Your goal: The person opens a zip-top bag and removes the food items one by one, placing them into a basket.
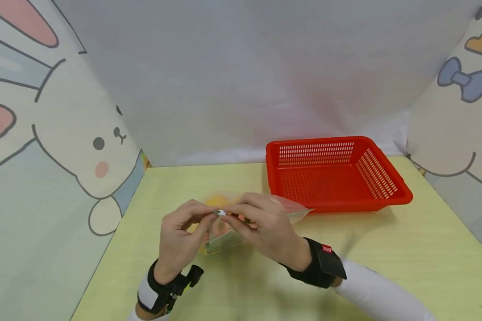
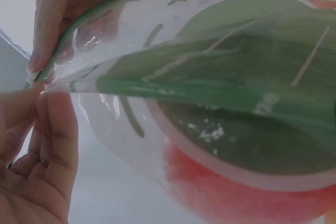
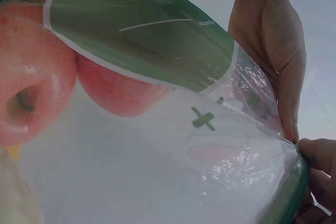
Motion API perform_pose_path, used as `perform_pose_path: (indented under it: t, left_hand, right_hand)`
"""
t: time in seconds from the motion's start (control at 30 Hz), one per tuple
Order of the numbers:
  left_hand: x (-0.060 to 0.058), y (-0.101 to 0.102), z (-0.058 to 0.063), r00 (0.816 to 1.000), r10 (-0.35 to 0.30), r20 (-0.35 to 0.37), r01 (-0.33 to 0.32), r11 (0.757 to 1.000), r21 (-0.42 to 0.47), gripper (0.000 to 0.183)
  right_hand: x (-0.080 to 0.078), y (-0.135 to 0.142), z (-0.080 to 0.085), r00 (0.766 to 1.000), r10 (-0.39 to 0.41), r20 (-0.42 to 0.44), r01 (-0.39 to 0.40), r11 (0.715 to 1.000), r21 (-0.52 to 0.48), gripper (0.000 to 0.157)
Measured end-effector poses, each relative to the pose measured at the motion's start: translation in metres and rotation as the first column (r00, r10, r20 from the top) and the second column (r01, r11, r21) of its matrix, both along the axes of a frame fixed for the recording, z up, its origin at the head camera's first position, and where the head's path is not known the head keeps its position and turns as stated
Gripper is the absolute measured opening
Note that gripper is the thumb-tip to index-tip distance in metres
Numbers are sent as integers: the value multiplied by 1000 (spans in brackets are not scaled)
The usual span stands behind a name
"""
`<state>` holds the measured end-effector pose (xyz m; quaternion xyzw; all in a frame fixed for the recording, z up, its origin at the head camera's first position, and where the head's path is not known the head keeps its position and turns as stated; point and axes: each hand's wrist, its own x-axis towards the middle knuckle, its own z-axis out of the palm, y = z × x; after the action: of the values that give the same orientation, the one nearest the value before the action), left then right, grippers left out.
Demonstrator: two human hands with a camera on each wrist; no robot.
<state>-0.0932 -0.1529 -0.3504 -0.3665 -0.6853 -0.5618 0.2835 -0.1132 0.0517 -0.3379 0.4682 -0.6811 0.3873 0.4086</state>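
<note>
A clear zip bag with green printing (image 1: 225,242) hangs between both hands above the table. My left hand (image 1: 180,238) pinches the bag's end at the zip edge between thumb and forefinger. Right against it, my right hand (image 1: 269,227) pinches a small white zip slider (image 1: 222,212). In the right wrist view, a red apple (image 3: 31,77) with its stem hollow showing lies behind the clear film, a second apple (image 3: 118,87) beside it. The green zip strip (image 2: 210,103) runs along the bag's mouth in the left wrist view. Something yellow (image 1: 217,200) shows through the bag beyond the fingers.
A red plastic basket (image 1: 339,207) with slotted sides stands at the back right of the pale yellow-green table (image 1: 241,290), close behind the bag's right end. A plain pale wall (image 1: 225,89) rises at the back, with cartoon-printed panels (image 1: 60,200) on both sides.
</note>
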Motion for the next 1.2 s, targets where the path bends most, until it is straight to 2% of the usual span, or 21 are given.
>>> perform_pose_path:
  t: [0.2, 0.43, 0.6, 0.77, 0.97, 1.07, 1.2]
  left_hand:
    - [-1, 1, -1, 999, 8, -31, -8, 1000, -16, 5]
    - [-1, 1, -2, 998, 46, -41, -46, 999, 0, 19]
    - [-1, 0, -2, 997, 59, -49, -59, 998, 8, 18]
    - [0, -1, -2, 996, 79, -45, -78, 996, 34, 15]
    - [1, -2, -1, 994, 110, -27, -109, 993, 46, 19]
    - [1, -2, 0, 993, 117, -18, -116, 992, 58, 19]
    - [1, -3, 0, 992, 122, -22, -120, 990, 70, 15]
  right_hand:
    - [0, 2, -5, 1000, -16, -10, 16, 1000, 16, 16]
    - [-2, 14, -16, 999, -49, 4, 49, 998, 27, 30]
    - [-3, 28, -25, 997, -72, 42, 71, 997, 26, 37]
    - [-5, 47, -37, 986, -124, 108, 117, 991, 69, 41]
    - [-12, 70, -51, 972, -174, 159, 161, 983, 91, 41]
    - [-18, 81, -57, 969, -185, 163, 173, 981, 85, 37]
    - [-24, 96, -65, 959, -239, 151, 226, 969, 103, 35]
